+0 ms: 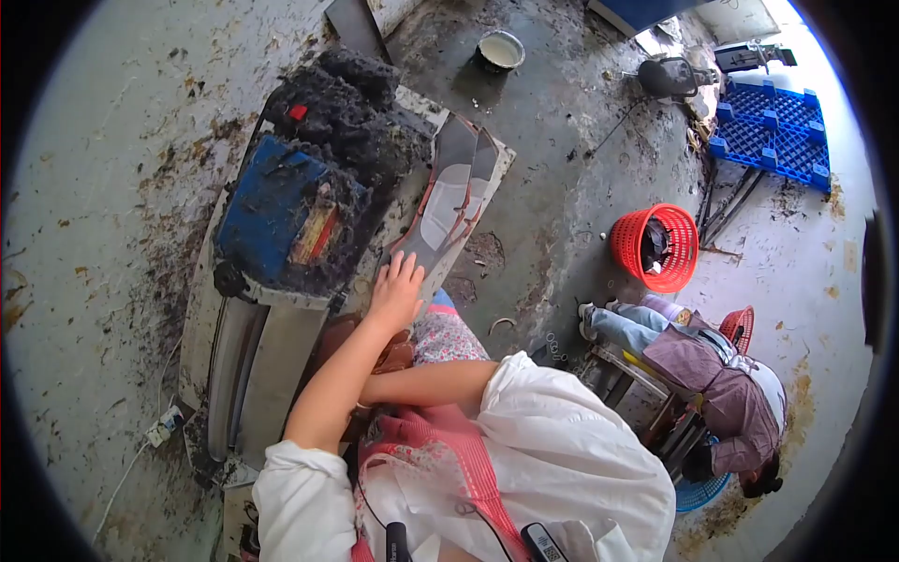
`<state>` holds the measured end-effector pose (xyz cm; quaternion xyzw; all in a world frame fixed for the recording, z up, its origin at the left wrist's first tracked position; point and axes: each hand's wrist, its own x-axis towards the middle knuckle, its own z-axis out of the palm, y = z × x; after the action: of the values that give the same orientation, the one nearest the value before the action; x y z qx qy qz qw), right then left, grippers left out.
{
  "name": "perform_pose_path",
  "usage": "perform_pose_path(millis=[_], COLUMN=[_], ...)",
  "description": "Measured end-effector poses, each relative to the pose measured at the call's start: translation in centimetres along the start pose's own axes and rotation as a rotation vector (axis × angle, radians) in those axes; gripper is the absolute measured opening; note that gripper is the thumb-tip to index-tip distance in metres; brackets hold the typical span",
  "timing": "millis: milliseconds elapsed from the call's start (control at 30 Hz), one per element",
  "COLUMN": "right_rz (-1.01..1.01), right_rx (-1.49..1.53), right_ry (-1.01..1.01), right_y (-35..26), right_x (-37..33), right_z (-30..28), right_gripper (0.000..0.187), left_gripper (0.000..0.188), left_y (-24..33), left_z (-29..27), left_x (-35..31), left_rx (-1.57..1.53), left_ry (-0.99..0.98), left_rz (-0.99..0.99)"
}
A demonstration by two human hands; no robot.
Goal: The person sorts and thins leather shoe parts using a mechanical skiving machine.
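Observation:
Fingers spread, my left hand (398, 292) lies open on the near end of several flat, overlapping grey pieces (448, 201) with reddish-brown edges. These rest on the worn, pale tabletop (494, 178), beside a machine with a dusty blue housing (267, 211) and thick dark lint (346, 112) over it. My right forearm (431, 382) reaches left across my body and passes under my left forearm. That hand is hidden, so its fingers cannot be seen. Shiny brown pieces (399, 354) show near where the forearms cross, below the machine's front edge.
A red basket (629, 242) with dark scraps stands on the floor to the right. Farther right, another person (712, 370) bends over a low bench. A bucket (501, 51) of pale liquid stands beyond the table. A blue pallet (771, 131) leans by the far-right wall.

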<state>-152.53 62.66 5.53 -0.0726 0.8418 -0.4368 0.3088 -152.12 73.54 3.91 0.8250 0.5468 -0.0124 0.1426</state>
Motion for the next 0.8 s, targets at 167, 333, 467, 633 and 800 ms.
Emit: perform_pose_path(millis=[167,333,467,633,800], right_rz=[-0.043,-0.306,-0.377,-0.344,-0.443], right_rx=[-0.117,-0.018,0.117,0.219,0.270], right_ry=[0.033,0.149,0.058,-0.057,-0.081], right_y=[-1.2,-3.3,-4.2,-5.6,-6.9], right_x=[-3.1,-8.5,-10.4,-9.2,-7.3], right_z=[-2.9,-8.3,-10.6,-11.4,-13.6], right_gripper=[0.065,0.058,0.063,0.069,0.065], left_gripper=[0.057,0.080,0.083,0.028,0.043], left_y=[-1.9,-3.2,-0.4,2.5,2.2], left_z=[-8.9,-14.5,-12.7,-3.6,2.6], left_x=[-12.0,-26.8,-34.6,-41.4,-47.5], left_rx=[-0.858,-1.081,-1.537,-1.762,-1.678], left_ry=[-0.082,-0.402,-0.387,0.542,0.855], left_rz=[-0.254,-0.538,-0.822,-1.376,-1.932])
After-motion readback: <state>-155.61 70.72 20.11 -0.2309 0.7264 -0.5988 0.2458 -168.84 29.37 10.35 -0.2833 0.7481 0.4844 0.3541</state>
